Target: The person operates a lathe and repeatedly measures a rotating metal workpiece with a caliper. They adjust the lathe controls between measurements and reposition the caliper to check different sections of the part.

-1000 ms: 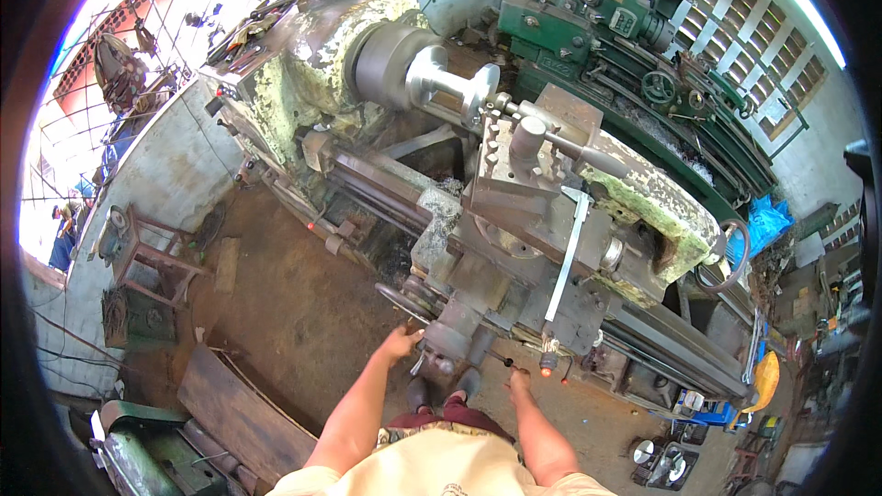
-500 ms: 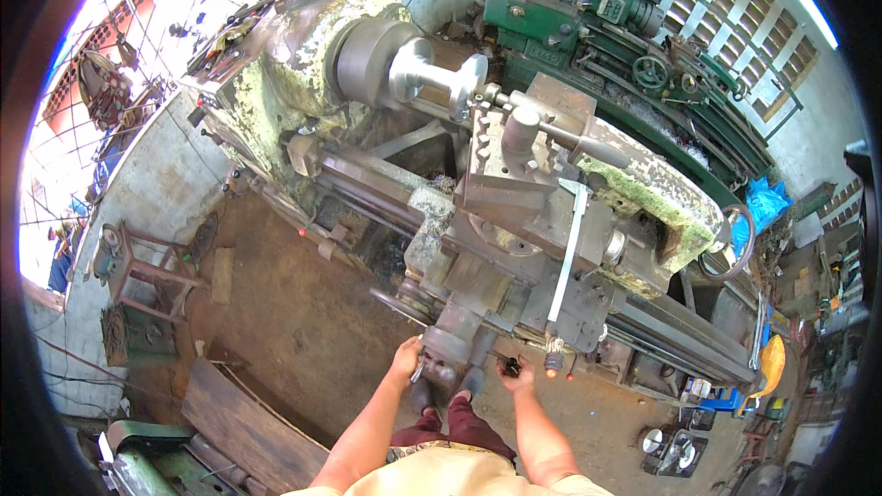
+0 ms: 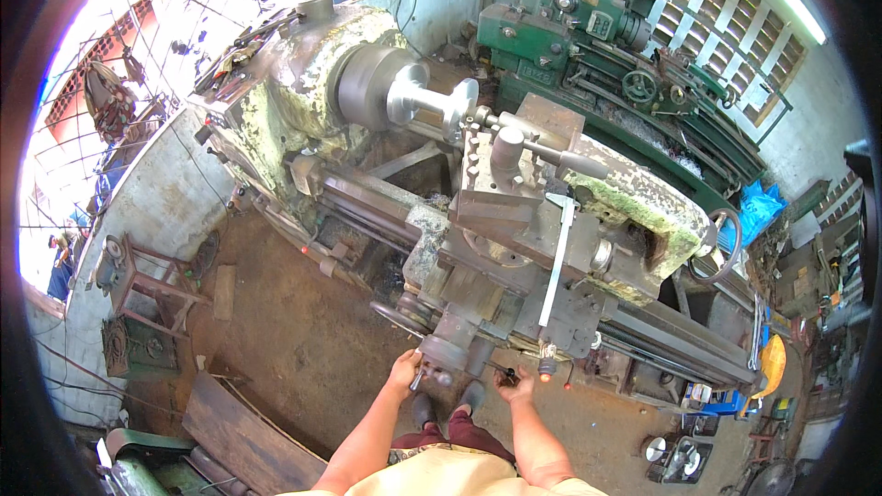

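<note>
A large lathe stands before me, its chuck (image 3: 375, 90) gripping a shiny flanged metal workpiece (image 3: 432, 103) with a narrower middle. The tailstock (image 3: 634, 207) is at the workpiece's right end. Beside it sits the tool post (image 3: 507, 154) on the carriage. My left hand (image 3: 404, 371) is closed round the small metal crank handle (image 3: 418, 377) at the near end of the cross slide. To its right, my right hand (image 3: 516, 388) is closed at the black-knobbed lever (image 3: 509, 374), its fingers partly hidden. A silver caliper (image 3: 557, 266) lies across the carriage.
A green lathe (image 3: 588, 37) stands behind. At the right end are a tailstock handwheel (image 3: 721, 246) and a blue plastic bag (image 3: 761, 207). A wooden board (image 3: 243, 432) and a green machine (image 3: 147, 464) are at lower left; a metal stand (image 3: 156, 280) is by the left wall.
The whole view has shifted slightly, with the machine sitting a little lower and to the left. Both hands stay at the same controls; the right hand's fingers have shifted slightly around the lever.
</note>
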### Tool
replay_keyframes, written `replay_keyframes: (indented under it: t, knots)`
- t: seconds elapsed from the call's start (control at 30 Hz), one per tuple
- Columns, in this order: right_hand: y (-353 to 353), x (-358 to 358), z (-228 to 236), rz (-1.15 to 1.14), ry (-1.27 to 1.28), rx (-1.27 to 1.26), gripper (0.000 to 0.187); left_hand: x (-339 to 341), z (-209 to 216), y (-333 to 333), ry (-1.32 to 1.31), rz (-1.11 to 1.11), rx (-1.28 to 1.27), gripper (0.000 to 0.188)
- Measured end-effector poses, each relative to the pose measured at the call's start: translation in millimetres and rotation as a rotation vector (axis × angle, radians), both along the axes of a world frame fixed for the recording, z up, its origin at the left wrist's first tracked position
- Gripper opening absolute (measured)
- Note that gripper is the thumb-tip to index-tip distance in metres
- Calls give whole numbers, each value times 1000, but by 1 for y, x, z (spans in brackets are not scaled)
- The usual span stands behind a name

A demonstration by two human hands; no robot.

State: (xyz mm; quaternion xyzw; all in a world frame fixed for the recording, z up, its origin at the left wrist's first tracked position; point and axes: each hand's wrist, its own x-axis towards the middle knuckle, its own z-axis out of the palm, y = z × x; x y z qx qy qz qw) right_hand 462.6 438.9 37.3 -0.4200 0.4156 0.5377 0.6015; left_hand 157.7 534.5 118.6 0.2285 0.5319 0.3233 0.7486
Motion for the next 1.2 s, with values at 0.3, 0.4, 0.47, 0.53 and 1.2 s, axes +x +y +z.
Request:
replay_keyframes:
  t: [0.3, 0.4, 0.47, 0.53, 1.2]
  knots:
    - [-1, 2, -3, 40, 15, -5, 35, -9, 14, 4, -27, -33, -57, 25]
    - [-2, 2, -4, 23, -7, -21, 39, -13, 13, 6, -19, -56, -59, 25]
    - [-3, 2, -5, 26, 13, 44, 39, -14, 13, 7, -22, -97, -37, 25]
    - [-3, 2, -5, 26, 11, 42, 38, -16, 13, 8, -20, -74, -48, 25]
    - [-2, 0, 0, 36, -24, 4, 41, -23, 23, 13, 70, -137, -17, 34]
